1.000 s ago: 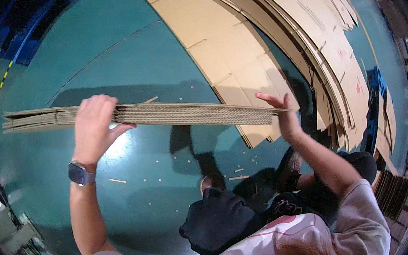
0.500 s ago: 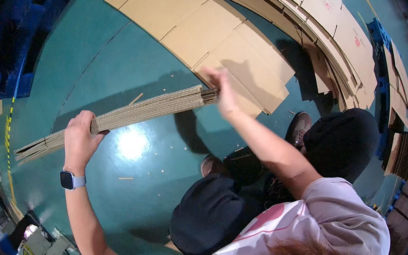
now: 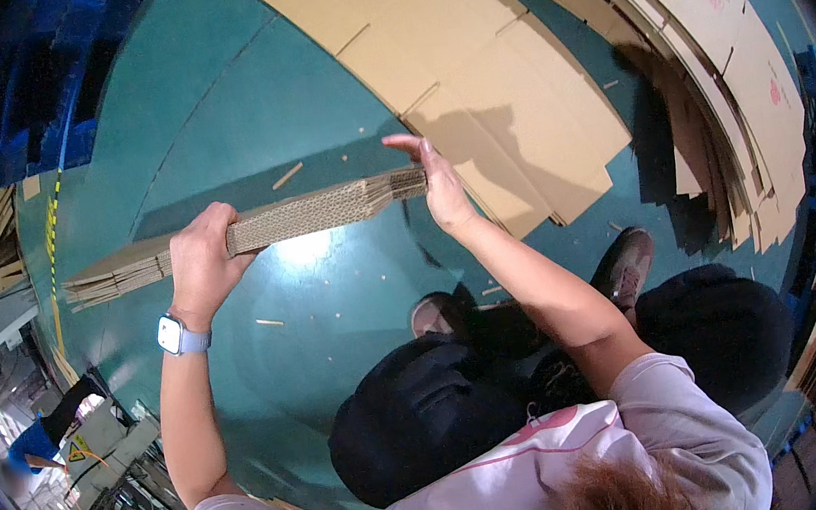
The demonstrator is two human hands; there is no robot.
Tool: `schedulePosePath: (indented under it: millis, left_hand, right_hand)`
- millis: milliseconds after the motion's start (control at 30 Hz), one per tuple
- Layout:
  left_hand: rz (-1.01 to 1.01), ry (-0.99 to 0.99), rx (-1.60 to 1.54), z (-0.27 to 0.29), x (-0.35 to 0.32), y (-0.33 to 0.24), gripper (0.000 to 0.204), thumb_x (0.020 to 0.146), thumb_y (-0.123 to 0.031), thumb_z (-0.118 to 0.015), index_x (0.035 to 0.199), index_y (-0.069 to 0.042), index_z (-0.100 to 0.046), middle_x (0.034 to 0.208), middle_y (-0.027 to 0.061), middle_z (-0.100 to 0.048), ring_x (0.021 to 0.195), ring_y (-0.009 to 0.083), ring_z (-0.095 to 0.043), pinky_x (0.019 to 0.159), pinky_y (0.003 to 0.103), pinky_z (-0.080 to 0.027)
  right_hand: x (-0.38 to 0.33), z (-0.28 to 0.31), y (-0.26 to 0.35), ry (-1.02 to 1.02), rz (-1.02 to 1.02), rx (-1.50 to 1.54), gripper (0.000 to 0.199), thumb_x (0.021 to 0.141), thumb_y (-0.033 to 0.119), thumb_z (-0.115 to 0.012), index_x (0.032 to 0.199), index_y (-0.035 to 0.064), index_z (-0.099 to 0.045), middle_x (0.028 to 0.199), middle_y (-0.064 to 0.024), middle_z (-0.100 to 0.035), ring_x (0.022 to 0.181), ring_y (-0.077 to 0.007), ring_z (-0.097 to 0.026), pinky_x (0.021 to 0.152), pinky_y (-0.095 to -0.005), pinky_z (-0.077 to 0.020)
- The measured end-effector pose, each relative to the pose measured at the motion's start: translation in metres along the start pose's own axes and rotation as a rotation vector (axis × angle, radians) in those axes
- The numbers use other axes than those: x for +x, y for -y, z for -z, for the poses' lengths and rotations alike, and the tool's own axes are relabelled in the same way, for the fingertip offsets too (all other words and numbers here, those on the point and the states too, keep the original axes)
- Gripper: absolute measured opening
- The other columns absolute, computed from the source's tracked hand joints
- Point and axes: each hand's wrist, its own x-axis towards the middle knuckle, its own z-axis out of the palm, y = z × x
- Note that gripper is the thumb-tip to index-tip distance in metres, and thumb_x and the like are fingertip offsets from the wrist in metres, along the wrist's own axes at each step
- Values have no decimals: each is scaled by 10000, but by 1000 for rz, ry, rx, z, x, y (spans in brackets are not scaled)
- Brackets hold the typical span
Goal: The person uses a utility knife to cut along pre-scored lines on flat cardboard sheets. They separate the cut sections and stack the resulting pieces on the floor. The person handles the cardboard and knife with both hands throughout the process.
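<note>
The thick stack of flat brown cardboard sheets (image 3: 254, 230) has been tipped w/ one end lower now. Left hand (image 3: 200, 264) fingers wrapped round it; right hand (image 3: 435, 183) pressed flat, fingers open, vs. its end.

Flattened cardboard sheets (image 3: 500, 93) overlap on teal floor (image 3: 240, 103); scraps, perhaps splinters.
</note>
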Motion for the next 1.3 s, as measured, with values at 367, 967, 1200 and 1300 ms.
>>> schedulePosePath:
  millis: [367,967,1200,1300]
  left_hand:
    - [19,11,29,-1,8,6,394,579,-166,-802,847,-55,-534,796,96,-577,750,300,-585,642,360,-472]
    - [-37,-31,24,2,10,10,413,579,-186,-792,824,-57,-485,776,101,-557,736,310,-574,618,386,-469]
    - [-61,-72,18,3,8,10,448,574,-173,-789,892,-64,-493,834,94,-563,775,299,-575,643,379,-474]
    - [-67,-90,27,1,8,11,474,572,-167,-790,934,-64,-501,881,99,-567,814,303,-572,672,378,-474]
  right_hand:
    - [1,46,3,-119,5,37,162,896,115,-543,1031,27,-554,930,-18,-557,846,-101,-499,788,-245,-416]
    - [-11,22,58,38,503,-637,169,710,-6,-677,830,41,-566,866,-94,-514,809,-266,-551,659,-342,-465]
    - [-4,28,67,154,541,-764,140,740,29,-644,823,28,-532,846,-98,-492,805,-276,-535,648,-364,-463]
    - [3,30,75,257,618,-933,121,745,34,-600,815,16,-502,827,-107,-467,802,-286,-515,659,-373,-467]
